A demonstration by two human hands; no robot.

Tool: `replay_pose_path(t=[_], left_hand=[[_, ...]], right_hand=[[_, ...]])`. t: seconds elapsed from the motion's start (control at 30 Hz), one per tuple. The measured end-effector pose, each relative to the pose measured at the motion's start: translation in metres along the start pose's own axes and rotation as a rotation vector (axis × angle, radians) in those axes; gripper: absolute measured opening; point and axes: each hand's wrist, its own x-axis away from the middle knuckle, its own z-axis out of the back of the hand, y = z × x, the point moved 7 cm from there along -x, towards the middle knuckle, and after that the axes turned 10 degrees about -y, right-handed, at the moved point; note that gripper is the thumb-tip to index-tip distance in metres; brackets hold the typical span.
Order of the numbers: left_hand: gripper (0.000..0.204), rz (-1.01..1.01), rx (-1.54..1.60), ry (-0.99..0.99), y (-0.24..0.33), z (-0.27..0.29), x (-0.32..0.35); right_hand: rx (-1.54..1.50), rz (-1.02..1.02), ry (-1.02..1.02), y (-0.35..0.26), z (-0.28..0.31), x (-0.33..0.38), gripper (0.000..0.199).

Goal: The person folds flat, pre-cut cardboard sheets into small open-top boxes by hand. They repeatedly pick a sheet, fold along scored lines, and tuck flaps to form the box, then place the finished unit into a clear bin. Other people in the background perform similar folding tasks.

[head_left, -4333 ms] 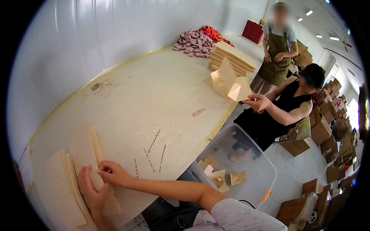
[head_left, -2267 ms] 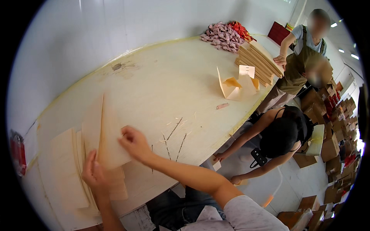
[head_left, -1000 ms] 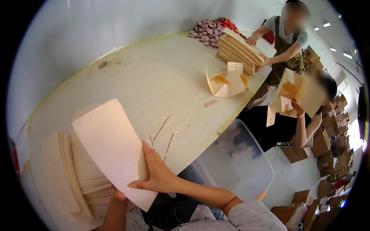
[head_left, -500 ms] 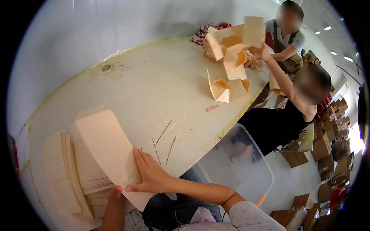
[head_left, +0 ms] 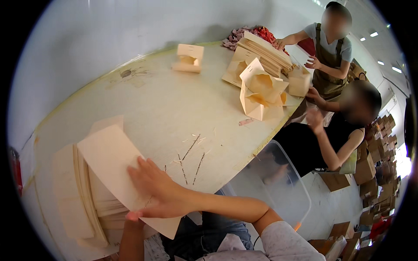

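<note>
A long cream card sheet lies slanted across a stack of similar sheets at the table's near left. My left hand grips the sheet's near left edge, thumb on top; its other fingers are hidden beneath. Flat across the sheet's lower half rests my right hand, fingers stretched out and somewhat blurred. The sheet's near end juts past the table edge over my lap. Thin dark strips and pale scraps lie on the table right of my right hand.
Folded card pieces and a sheet pile stand at the far right, beside two co-workers. Another folded piece is near the wall. A clear plastic bin sits below the table edge. Cardboard boxes are stacked behind.
My right hand has slid up and left over the sheet, its fingers flatter. The sheet has shifted slightly. A folded piece now stands near the wall, and the seated co-worker's arm has drawn back.
</note>
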Motion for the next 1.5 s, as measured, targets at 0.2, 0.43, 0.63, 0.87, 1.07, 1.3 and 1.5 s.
replay_pose_path(t=[0.2, 0.43, 0.63, 0.87, 1.07, 1.3, 1.5], left_hand=[[0.108, -0.079, -0.04, 0.025, 0.006, -0.013, -0.01], [0.108, -0.068, -0.294, 0.092, 0.009, 0.013, -0.013], [0.084, -0.182, 0.077, 0.249, 0.0, 0.032, -0.018], [0.091, -0.173, -0.093, 0.185, 0.015, 0.015, -0.014], [0.101, -0.297, -0.077, 0.112, 0.026, 0.013, -0.012], [0.104, -0.381, -0.448, 0.332, 0.032, 0.012, -0.009], [0.097, -0.396, -0.916, 0.548, 0.029, 0.013, 0.001]], right_hand=[[0.12, 0.127, -0.041, -0.032, -0.01, 0.008, 0.086], [-0.054, 0.156, -0.021, -0.029, 0.007, 0.04, 0.08], [-0.016, 0.213, 0.093, -0.034, -0.002, 0.05, 0.081], [-0.042, 0.239, 0.094, -0.029, 0.001, 0.042, 0.08], [-0.233, 0.211, 0.087, -0.007, 0.008, 0.036, 0.07], [-0.21, -0.046, 0.23, 0.019, 0.023, 0.044, 0.065], [0.853, 0.136, 0.436, -0.004, 0.026, 0.049, 0.047]])
